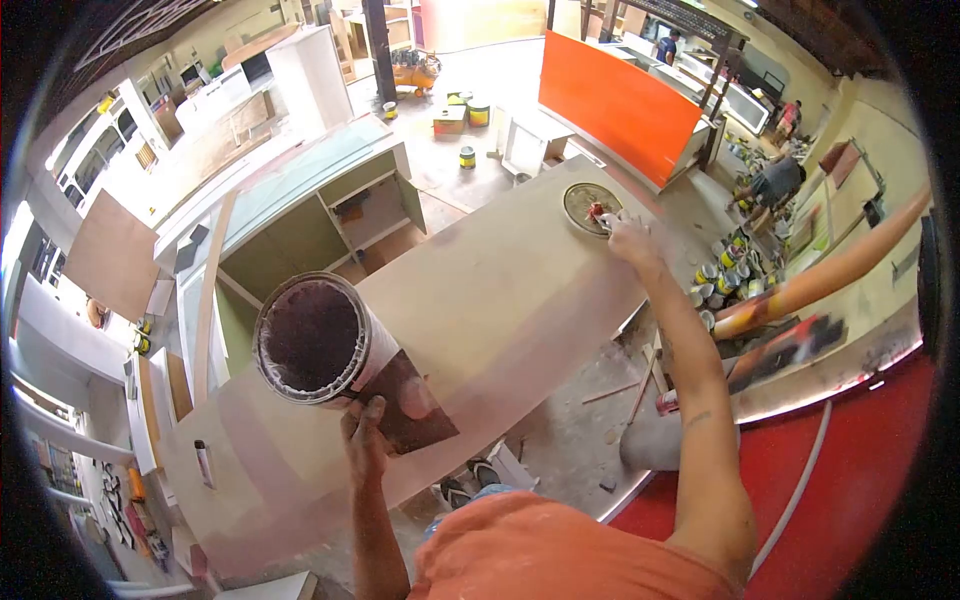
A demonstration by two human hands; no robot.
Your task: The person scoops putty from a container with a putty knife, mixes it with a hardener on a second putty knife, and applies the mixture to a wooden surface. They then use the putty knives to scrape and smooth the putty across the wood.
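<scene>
My left hand [365, 435] grips a large paint can [385, 350] by its side, thumb near the rim. The can is tilted with its mouth toward me; dark purple-brown shows inside and pale smears ring the rim. Its lower side carries a dark brown printed area. On the far right, my right hand [630, 240] reaches to a round can lid [578, 196] lying on the long pale board [480, 270]. Its fingers are drawn together at the lid's near edge, beside a small red piece [597, 211]. What they hold is too small to make out.
A small dark-and-white object [203, 463] lies on the board's left part. Beyond stands a green-sided cabinet [290, 240] with a glassy top. An orange panel [620, 105] stands at the back. Several paint cans [735, 265] crowd the floor at right, near a crouching person [775, 182].
</scene>
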